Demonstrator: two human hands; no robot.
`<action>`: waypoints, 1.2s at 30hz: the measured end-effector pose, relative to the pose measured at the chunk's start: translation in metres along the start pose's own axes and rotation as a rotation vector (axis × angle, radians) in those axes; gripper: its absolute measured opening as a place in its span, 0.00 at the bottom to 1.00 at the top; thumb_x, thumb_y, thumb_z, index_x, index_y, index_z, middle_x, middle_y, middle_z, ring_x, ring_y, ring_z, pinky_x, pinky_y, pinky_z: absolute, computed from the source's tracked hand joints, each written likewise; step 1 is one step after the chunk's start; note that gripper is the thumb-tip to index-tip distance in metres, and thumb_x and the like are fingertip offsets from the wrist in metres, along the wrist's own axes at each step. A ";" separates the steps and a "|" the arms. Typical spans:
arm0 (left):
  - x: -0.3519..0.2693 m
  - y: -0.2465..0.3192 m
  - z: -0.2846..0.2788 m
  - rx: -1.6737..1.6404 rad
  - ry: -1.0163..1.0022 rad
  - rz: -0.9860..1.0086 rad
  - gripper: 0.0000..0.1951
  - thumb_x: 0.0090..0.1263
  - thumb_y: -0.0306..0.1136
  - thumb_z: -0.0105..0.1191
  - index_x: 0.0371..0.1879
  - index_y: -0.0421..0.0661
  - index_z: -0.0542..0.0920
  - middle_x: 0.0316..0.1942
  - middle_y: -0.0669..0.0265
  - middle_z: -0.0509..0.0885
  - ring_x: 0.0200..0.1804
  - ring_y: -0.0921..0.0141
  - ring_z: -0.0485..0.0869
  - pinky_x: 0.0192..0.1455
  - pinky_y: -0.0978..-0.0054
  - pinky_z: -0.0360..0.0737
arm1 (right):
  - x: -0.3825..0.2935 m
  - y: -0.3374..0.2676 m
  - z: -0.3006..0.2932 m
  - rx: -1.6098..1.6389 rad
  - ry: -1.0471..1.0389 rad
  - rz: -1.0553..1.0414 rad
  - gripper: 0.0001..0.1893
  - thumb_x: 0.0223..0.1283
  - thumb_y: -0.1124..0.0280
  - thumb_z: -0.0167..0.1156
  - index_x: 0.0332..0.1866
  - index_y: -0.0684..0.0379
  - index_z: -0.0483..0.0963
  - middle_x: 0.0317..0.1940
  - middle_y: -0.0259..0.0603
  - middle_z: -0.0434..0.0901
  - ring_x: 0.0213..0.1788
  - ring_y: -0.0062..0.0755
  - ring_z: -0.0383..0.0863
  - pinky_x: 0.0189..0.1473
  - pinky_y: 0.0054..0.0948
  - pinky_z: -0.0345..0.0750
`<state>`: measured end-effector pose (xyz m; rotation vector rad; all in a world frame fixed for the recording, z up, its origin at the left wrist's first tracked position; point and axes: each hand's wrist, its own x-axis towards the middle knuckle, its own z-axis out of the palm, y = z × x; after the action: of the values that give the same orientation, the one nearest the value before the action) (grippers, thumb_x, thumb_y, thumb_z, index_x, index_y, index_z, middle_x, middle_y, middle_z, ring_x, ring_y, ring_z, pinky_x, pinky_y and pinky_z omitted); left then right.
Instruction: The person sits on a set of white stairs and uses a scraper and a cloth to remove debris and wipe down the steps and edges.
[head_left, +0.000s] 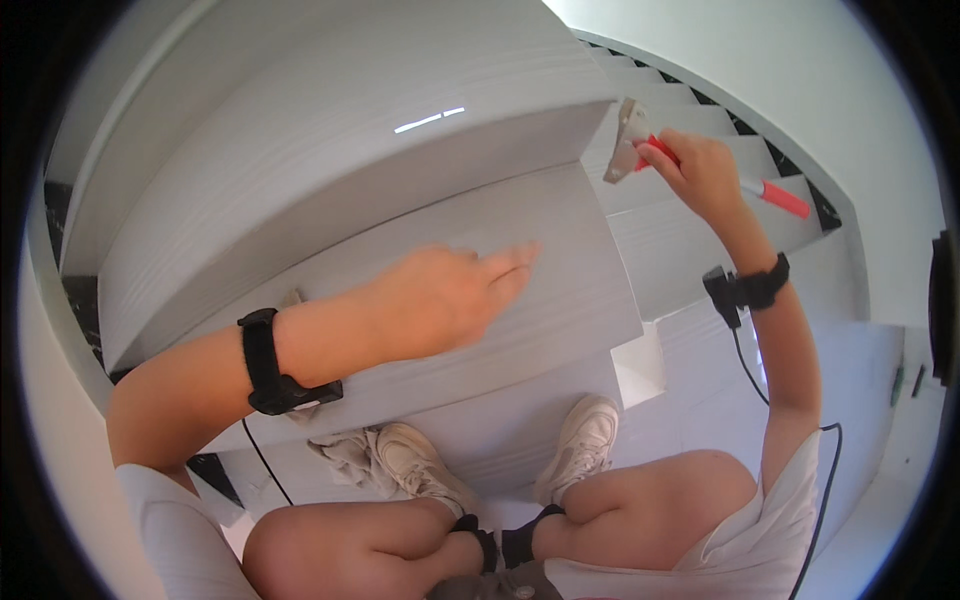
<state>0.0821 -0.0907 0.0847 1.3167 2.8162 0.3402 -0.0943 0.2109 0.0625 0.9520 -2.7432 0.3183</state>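
Observation:
My right hand (701, 169) grips a long-handled scraper (785, 199) by the red part near its head. The wide metal scraper head (626, 142) points left, beside the right end of the upper step, and the red grip sticks out behind my wrist. My left hand (450, 296) appears over the grey stair tread (555, 217) in front of me. Its extended fingers point right and are blurred, and nothing shows in them. From this view I cannot tell whether they touch the tread.
A crumpled cloth (349, 457) lies by my left shoe (416, 461). More grey stairs (675, 120) curve along the white wall (832, 97) at right. A wider upper step (337, 90) rises ahead. Black cables (825, 502) hang from the bands on my wrists.

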 end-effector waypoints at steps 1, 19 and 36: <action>0.010 0.002 -0.007 0.009 -0.018 0.015 0.22 0.54 0.26 0.58 0.52 0.36 0.76 0.64 0.54 0.74 0.27 0.62 0.80 0.30 0.64 0.79 | 0.001 0.006 0.002 -0.019 0.052 -0.046 0.20 0.65 0.51 0.60 0.25 0.57 0.75 0.17 0.44 0.75 0.22 0.49 0.76 0.26 0.41 0.69; 0.135 -0.032 0.046 0.247 0.240 -0.153 0.40 0.55 0.27 0.59 0.72 0.42 0.62 0.77 0.66 0.58 0.29 0.62 0.81 0.33 0.67 0.80 | 0.010 0.033 0.030 -0.184 0.275 -0.275 0.18 0.64 0.49 0.59 0.29 0.54 0.74 0.20 0.38 0.78 0.23 0.42 0.79 0.25 0.37 0.72; 0.142 -0.031 0.064 0.649 0.353 -0.299 0.35 0.53 0.25 0.55 0.67 0.45 0.72 0.75 0.75 0.62 0.22 0.68 0.73 0.26 0.74 0.76 | 0.022 0.040 0.046 -0.283 0.336 -0.269 0.18 0.63 0.51 0.61 0.30 0.54 0.71 0.22 0.35 0.75 0.25 0.41 0.77 0.24 0.38 0.70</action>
<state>-0.0267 0.0100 0.0267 0.9171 3.5365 -0.4314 -0.1427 0.2165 0.0199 1.0612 -2.2500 0.0344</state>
